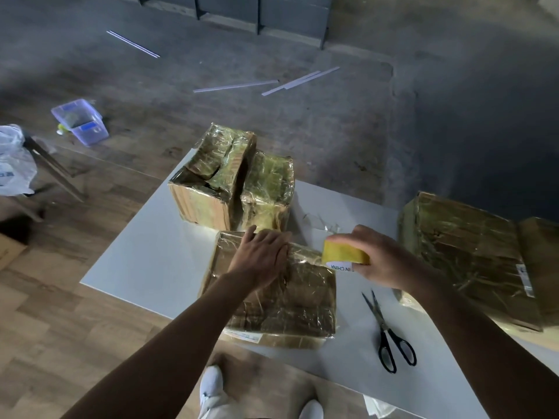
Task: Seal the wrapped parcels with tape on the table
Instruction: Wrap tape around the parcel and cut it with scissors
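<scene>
Pressing my released left grip (261, 255) flat on the near parcel (290, 303) on the surface (145, 252), I am grasping the tape roll (343, 253) in my right grip (382, 261), aiming to pull tape taut, wrinkle-free.

Dim, flat light was recorded. The white table (145, 255) was the brightest surface, and the floor (453, 131) beyond its far right corner was lost in deep shade. Yellow-green glare was noted on the film of the wrapped parcels (269, 182), strongest at the table's far edge. Only a faint shadow was cast under the scissors (384, 328). Wide-angle bending was observed at the frame borders, and the parcel at the table's right edge was smeared by blur.
</scene>
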### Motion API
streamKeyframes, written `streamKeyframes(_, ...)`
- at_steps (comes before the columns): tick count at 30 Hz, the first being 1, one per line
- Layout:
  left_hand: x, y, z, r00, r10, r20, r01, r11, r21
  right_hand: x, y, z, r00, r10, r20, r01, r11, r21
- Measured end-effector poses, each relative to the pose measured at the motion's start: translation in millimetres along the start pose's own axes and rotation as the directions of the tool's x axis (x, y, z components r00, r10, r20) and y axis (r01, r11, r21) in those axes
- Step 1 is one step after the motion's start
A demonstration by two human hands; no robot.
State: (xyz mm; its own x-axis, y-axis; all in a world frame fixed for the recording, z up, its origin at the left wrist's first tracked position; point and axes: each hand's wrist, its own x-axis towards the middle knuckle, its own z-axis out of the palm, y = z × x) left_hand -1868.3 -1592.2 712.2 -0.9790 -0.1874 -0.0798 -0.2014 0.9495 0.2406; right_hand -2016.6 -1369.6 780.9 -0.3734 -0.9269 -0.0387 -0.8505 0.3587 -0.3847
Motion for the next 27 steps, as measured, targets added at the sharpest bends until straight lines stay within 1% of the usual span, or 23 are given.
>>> streamKeyframes(3, -2, -7, 3, 1.0, 0.026, -0.012, -0.025, 0.998, 0.059, -6, -2, -1, 1.0, -0.005, 0.014, 0.005, 1.0, 0.008)
streamKeyframes(5, -3, -7, 5, 0.999, 0.029, -0.021, -0.027, 0.996, 0.083, -7, -3, -2, 0.998, -0.018, 0.053, 0.021, 0.998, -0.056)
streamKeyframes(8, -3, -6, 4, 1.0, 0.014, -0.013, -0.013, 0.996, 0.09, -11, 12, -6, 0.996, 0.023, 0.085, -0.009, 0.986, -0.164)
streamKeyframes(11, -1, -6, 5, 1.0, 0.006, 0.0, -0.006, 0.996, 0.091, -13, 26, 4, 0.99, 0.051, 0.13, -0.023, 0.978, -0.208)
streamKeyframes(14, 0, -6, 5, 1.0, 0.001, 0.013, -0.002, 0.996, 0.088, -11, 30, 21, 0.986, 0.087, 0.143, -0.056, 0.977, -0.205)
streamKeyframes(17, 2, -3, 0, 1.0, -0.002, 0.026, -0.001, 0.996, 0.088, -11, 32, 34, 0.988, 0.087, 0.129, -0.067, 0.986, -0.15)
streamKeyframes(20, 8, 8, -3, 0.994, -0.074, 0.085, 0.067, 0.994, 0.084, -10, 32, 41, 0.991, 0.069, 0.114, -0.058, 0.994, -0.096)
streamKeyframes(22, 17, 20, -6, 0.982, -0.134, 0.135, 0.118, 0.986, 0.116, -10, 32, 44, 0.992, 0.076, 0.097, -0.068, 0.994, -0.087)
streamKeyframes(23, 20, 28, -6, 0.979, -0.14, 0.147, 0.122, 0.985, 0.123, -9, 31, 45, 0.993, 0.077, 0.088, -0.07, 0.994, -0.083)
streamKeyframes(25, 26, 48, 0, 0.985, -0.086, 0.148, 0.07, 0.992, 0.106, -9, 28, 45, 0.993, 0.091, 0.073, -0.086, 0.994, -0.071)
streamKeyframes(27, 28, 64, 7, 0.995, -0.024, 0.098, 0.011, 0.991, 0.136, -7, 27, 45, 0.991, 0.115, 0.069, -0.109, 0.99, -0.088)
